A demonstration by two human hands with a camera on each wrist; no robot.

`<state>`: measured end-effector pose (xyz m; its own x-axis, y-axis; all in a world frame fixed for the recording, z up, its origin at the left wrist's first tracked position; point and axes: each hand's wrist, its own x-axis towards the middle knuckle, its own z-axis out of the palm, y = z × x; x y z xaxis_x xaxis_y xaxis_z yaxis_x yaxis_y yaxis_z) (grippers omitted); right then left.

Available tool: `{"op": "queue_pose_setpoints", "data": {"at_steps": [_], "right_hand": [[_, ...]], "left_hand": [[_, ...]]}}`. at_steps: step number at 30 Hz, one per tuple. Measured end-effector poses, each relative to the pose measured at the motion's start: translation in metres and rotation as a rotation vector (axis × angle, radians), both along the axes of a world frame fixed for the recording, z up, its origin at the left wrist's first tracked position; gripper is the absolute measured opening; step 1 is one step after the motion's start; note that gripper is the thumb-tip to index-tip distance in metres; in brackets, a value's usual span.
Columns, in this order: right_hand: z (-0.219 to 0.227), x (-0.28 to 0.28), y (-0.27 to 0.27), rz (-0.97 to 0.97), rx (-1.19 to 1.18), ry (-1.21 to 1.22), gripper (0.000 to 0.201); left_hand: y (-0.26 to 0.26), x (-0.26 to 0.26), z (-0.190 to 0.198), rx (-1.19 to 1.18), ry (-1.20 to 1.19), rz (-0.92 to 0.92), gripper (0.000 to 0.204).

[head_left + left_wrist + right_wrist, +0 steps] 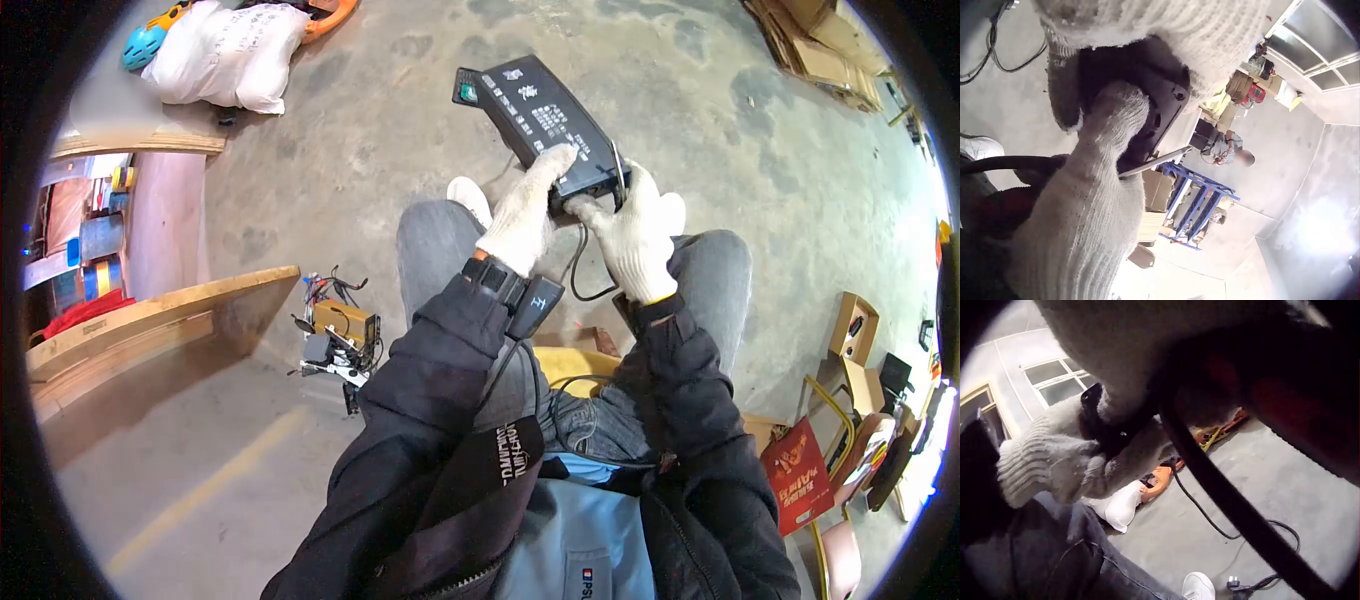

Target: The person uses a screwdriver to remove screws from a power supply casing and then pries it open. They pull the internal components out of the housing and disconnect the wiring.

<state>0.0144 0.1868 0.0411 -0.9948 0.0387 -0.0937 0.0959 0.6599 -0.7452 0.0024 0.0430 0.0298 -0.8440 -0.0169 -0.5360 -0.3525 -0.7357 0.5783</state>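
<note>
A black box [548, 115] with white printed lettering, like a battery charger, is held tilted above the knees in the head view. My gloved left hand [530, 208] grips its near end, thumb across the printed face. At that same end, my gloved right hand [640, 235] pinches a thin metal strip [618, 172] between its fingers. The left wrist view shows a right-hand finger [1119, 109] against the box's dark end face and the metal strip [1157, 161] beside it. A black cable [577, 270] hangs below the hands.
A cord with a plug [1235, 584] lies on the concrete floor near a white shoe [1199, 586]. To the left are a wooden board [170, 310] and wired equipment [342, 335]. A white sack [235, 50] lies upper left; flattened cardboard [820, 50] is upper right.
</note>
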Motion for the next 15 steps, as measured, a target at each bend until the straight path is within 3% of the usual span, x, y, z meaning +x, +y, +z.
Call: {"op": "queue_pose_setpoints", "data": {"at_steps": [4, 7, 12, 14, 15], "right_hand": [[0.001, -0.011, 0.010, 0.091, -0.046, -0.028, 0.075], [0.005, -0.019, 0.021, 0.152, -0.105, -0.043, 0.072], [0.023, -0.022, 0.039, 0.122, -0.257, -0.267, 0.062], [0.026, -0.020, 0.045, 0.102, -0.548, -0.384, 0.058], [0.029, -0.019, 0.048, 0.093, -0.552, -0.382, 0.058]], "left_hand": [[0.000, 0.006, 0.012, -0.127, 0.005, -0.036, 0.039], [0.002, 0.005, 0.018, -0.082, -0.050, -0.049, 0.040], [0.000, 0.003, -0.007, -0.062, 0.010, -0.133, 0.044], [0.002, 0.003, -0.007, -0.074, 0.001, -0.133, 0.045], [0.002, 0.002, -0.008, -0.086, -0.009, -0.119, 0.046]]}}
